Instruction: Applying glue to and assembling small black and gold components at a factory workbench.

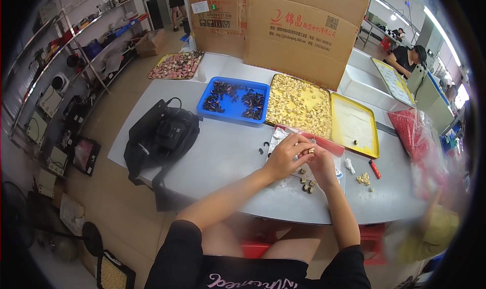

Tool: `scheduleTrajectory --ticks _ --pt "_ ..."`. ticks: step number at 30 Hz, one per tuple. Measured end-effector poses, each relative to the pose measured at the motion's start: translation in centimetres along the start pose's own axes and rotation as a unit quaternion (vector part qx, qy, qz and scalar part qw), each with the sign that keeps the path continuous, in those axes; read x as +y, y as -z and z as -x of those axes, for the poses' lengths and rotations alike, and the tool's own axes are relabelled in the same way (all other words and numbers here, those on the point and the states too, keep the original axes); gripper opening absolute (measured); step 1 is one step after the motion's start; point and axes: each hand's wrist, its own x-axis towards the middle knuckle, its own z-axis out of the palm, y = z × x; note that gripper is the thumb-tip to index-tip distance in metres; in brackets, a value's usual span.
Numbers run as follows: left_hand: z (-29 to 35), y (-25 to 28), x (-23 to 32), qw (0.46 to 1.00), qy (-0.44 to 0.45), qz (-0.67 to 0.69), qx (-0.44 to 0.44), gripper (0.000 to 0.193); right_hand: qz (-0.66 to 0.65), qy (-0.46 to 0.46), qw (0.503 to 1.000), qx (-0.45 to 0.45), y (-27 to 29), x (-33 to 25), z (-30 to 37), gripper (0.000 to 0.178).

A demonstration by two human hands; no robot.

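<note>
A left hand (284,156) pinches a small gold-coloured piece (311,151) above a grey table (228,155); a right hand (323,166) curls against it, its hold impossible to tell. A red-edged box (331,147) lies beneath. Beyond, a blue tray (232,115) neighbours two yellow trays (352,118), a tall cardboard box (304,46) blocking behind; a black bag (164,132) sits left.

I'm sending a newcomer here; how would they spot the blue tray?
Find the big cardboard box at the back of the table. In front, between the black bag and the yellow tray of gold pieces, sits the blue tray. Its colour and black pieces set it apart from the yellow one.
</note>
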Motion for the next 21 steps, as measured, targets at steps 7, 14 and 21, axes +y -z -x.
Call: scheduleTrajectory --ticks 7,14,21 --pt "0.01 0.07 -0.07 1.0 0.007 0.007 0.0 0.02 0.023 -0.005 1.0 -0.001 -0.04 0.18 -0.06 0.032" --pt "-0.05 0.0 -0.11 1.0 -0.002 0.01 0.01 0.021 0.015 0.002 1.0 -0.014 -0.2 -0.06 -0.08 0.033" --pt "-0.07 -0.05 0.09 0.999 -0.016 0.006 0.032 0.021 0.024 0.003 1.0 -0.016 -0.57 -0.36 0.15 0.033"
